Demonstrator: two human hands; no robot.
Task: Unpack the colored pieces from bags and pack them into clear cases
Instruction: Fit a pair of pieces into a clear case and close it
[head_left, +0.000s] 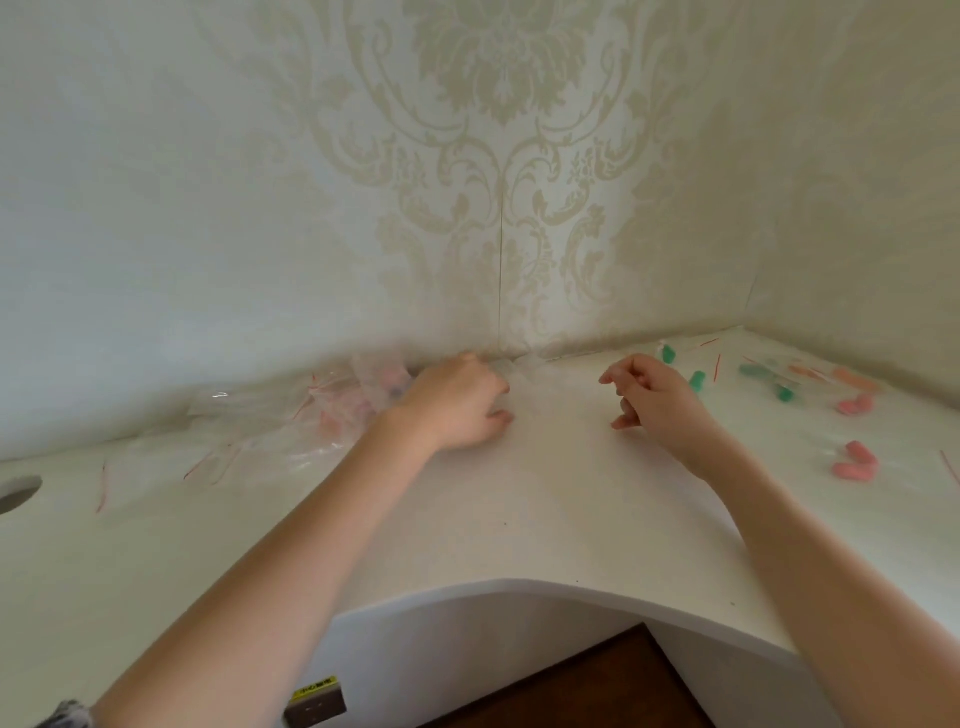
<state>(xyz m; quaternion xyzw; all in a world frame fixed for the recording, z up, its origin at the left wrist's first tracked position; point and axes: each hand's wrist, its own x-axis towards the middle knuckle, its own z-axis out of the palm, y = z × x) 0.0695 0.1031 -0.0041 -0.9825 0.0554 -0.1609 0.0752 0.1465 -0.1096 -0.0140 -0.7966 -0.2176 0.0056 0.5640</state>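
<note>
Head view, largest first: white corner desk against damask wallpaper, cable hole at far left edge

Heap of clear bags with red seal strips lies left of centre; pink pieces show faintly inside some. Blur hides how many are filled

Right side of desk: loose pink pieces nearest, more pink pieces behind, green pieces and an orange piece further back, partly under clear film. Whether that film is bag or case, cannot tell

Left hand rests at the heap's right edge, fingers curled under, over something clear near the wall; whether it actually grips it, cannot tell from the blur. Right hand hovers well apart from it, fingers loosely curled, holding nothing

Judgement: unpacking step in hand, next bag being drawn from the heap. No clear case is positively identified. Next move calls for the free right hand to meet the left, pinch the red strip and tear it open
</note>
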